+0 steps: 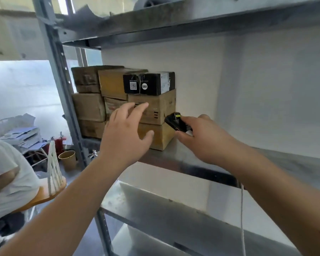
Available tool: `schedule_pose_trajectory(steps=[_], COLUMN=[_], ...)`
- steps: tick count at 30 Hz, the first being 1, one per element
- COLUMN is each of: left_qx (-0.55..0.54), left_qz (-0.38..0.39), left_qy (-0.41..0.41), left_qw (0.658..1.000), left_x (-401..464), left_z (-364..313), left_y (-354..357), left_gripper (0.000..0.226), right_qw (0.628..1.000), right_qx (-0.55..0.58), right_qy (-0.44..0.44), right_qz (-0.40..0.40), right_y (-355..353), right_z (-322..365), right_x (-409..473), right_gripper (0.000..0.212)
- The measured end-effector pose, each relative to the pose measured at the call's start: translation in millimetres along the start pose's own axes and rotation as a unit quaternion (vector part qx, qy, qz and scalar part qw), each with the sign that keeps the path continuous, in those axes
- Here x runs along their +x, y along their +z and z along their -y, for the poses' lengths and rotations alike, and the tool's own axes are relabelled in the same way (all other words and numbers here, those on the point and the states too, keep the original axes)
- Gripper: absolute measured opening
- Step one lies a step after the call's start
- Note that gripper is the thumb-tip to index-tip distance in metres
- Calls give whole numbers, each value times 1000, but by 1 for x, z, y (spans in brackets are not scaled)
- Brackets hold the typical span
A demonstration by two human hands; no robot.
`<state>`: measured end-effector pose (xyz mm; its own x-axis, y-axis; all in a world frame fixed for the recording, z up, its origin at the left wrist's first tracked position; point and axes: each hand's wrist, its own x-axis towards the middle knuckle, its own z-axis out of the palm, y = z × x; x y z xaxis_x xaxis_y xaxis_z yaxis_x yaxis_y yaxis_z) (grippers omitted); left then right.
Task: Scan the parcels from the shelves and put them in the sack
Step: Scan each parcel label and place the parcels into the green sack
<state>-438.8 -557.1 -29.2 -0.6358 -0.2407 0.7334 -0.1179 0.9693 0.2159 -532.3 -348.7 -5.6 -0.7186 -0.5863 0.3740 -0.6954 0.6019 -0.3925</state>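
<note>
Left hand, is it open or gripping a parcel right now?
Open: the left hand has its fingers spread in front of the cardboard boxes, curled round nothing.

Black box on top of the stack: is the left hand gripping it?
No. The left hand is open, fingers spread in front of the brown cartons below, while the black box sits untouched on top of the stack.

There is one camera, worn on the person's head. It looks forward and a little down, very close to a metal shelf (266, 159). A stack of parcels (151, 108) sits near the middle, toward 11 o'clock. Both arms reach in from 6 o'clock. The picture bends at its edges, since the view is wide.
</note>
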Motion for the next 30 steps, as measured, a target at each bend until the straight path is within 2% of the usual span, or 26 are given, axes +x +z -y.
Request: schedule_pose_trajectory(steps=[4,9,13,16,18,21,24,30], left_qx=[24,7,-52,-105,-133,-196,-200,-148], left_qz=[-39,-20,10,58,67,52,32,-9], left_qy=[61,87,60,27,12,-19,-31,-60], left_qw=[997,996,997,992,989,979,979,987], left_x=[49,99,128,141,146,150,151,149], left_z=[18,27,35,37,38,37,37,30], left_y=[-7,-13,-13,-7,-3,0,3,13], left_gripper=[73,74,76,79,76,70,70,95], right_qw=[996,987,982,980,979,979,979,983], right_qx=[12,3,-9,-26,-24,-23,-18,-24], right_qy=[56,107,129,142,154,151,151,128], right_qz=[-62,-120,-134,-137,-135,-136,-137,-133], right_y=[10,16,12,8,7,7,7,8], right_z=[25,44,46,41,40,40,42,42], right_x=[28,56,75,87,95,105,110,105], right_gripper=[37,36,37,25,26,29,36,42])
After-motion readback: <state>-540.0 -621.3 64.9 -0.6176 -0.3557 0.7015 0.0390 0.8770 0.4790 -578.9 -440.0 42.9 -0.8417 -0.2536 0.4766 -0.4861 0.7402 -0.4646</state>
